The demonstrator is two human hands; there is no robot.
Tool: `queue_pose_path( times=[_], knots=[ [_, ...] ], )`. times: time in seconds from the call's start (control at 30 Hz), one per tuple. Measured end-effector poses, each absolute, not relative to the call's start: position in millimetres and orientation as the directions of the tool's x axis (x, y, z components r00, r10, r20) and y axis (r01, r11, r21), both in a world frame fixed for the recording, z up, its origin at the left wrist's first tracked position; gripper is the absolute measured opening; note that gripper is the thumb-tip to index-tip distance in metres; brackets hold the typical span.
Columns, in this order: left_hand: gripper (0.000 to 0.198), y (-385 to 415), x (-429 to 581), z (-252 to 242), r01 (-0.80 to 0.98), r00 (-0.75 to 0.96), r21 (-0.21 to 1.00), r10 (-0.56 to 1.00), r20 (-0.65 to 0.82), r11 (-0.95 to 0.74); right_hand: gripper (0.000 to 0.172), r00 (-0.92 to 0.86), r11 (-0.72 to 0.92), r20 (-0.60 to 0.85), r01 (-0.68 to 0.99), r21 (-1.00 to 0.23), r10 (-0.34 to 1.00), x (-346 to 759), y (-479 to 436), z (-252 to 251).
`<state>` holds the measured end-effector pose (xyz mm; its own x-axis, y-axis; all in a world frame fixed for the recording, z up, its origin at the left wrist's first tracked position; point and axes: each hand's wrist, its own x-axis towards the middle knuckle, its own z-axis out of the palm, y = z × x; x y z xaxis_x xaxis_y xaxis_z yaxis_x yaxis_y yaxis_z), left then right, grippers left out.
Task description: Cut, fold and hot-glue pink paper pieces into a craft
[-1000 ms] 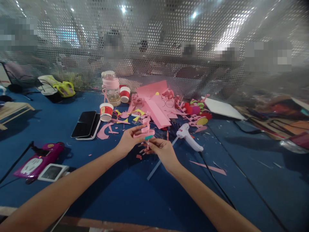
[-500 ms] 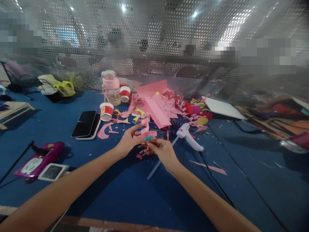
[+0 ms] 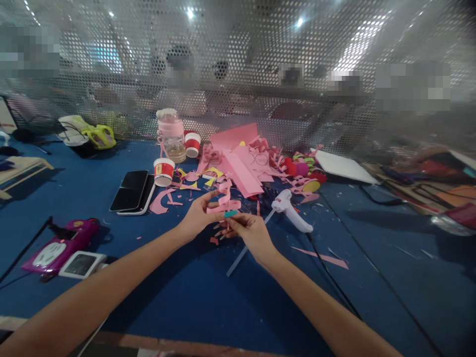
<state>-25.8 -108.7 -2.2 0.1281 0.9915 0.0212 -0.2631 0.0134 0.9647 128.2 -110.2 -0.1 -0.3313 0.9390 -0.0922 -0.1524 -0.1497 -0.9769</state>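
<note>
Between my hands is a small construction of looped pink strips (image 3: 224,201), with a teal piece (image 3: 231,213) at its lower front. My left hand (image 3: 200,216) is closed on the left side of the pink strips. Pinched at the teal piece and the strip below it is my right hand (image 3: 247,229). Some of the right fingers are hidden behind the thumb and the strips. Just right of my right hand lies a white hot glue gun (image 3: 292,210), its long clear glue stick (image 3: 238,261) reaching out below my hand.
Pink sheets (image 3: 243,171) and scraps heap behind my hands. Paper cups (image 3: 164,172) and a clear bottle (image 3: 172,136) stand left of them, near a phone (image 3: 130,191). A purple power strip (image 3: 61,248) lies left. A perforated metal screen (image 3: 238,74) rises behind; a cord (image 3: 332,275) runs right.
The pink piece and teal part have shifted very slightly and turned a little in my fingers. Both hands keep their hold; the things on the table stay put.
</note>
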Motion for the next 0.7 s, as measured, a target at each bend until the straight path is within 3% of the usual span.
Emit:
queue_pose_path(
  times=[0.2, 0.4, 0.5, 0.7],
  knots=[
    [0.079, -103.7, -22.1, -10.5, -0.247, 0.021, 0.969, 0.999, 0.026, -0.021, 0.027, -0.311, -0.125, -0.067, -0.17, -0.977, 0.948, 129.4, -109.8, 1.5],
    [0.053, -103.2, -24.3, -13.4, 0.021, -0.211, 0.987, 0.965, 0.158, -0.157, 0.027, -0.274, -0.142, -0.094, -0.161, -0.977, 0.957, 129.1, -109.1, -0.4],
    [0.038, -105.3, -24.6, -8.2, 0.11, -0.155, 0.981, 0.973, 0.173, -0.157, 0.027, -0.266, -0.143, -0.092, -0.177, -0.974, 0.96, 128.7, -109.0, -1.5],
    [0.024, -108.4, -23.3, -1.1, 0.117, -0.085, 0.983, 0.984, 0.154, -0.144, 0.028, -0.264, -0.143, -0.091, -0.187, -0.972, 0.96, 128.1, -110.3, -0.8]
  ],
)
